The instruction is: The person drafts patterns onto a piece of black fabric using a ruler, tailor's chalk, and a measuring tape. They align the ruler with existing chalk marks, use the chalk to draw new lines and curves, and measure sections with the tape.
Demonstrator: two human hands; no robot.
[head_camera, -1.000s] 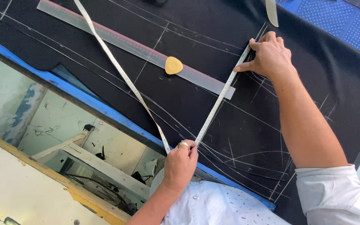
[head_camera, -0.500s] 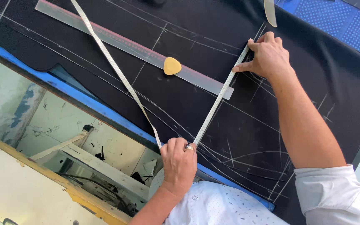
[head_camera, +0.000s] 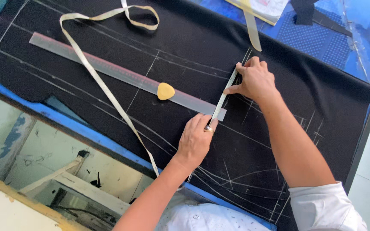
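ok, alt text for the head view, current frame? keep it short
Two bare hands stretch a cream tape measure taut across chalk-marked black fabric: the left hand pins the near end, the right hand the far end. A clear ruler with a yellow tailor's chalk on it lies alongside.

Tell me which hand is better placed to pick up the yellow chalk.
Left, probably. The left hand lies nearer the chalk resting on the ruler, though it pins the tape on the cloth. The right hand sits farther away, holding the tape's far end.
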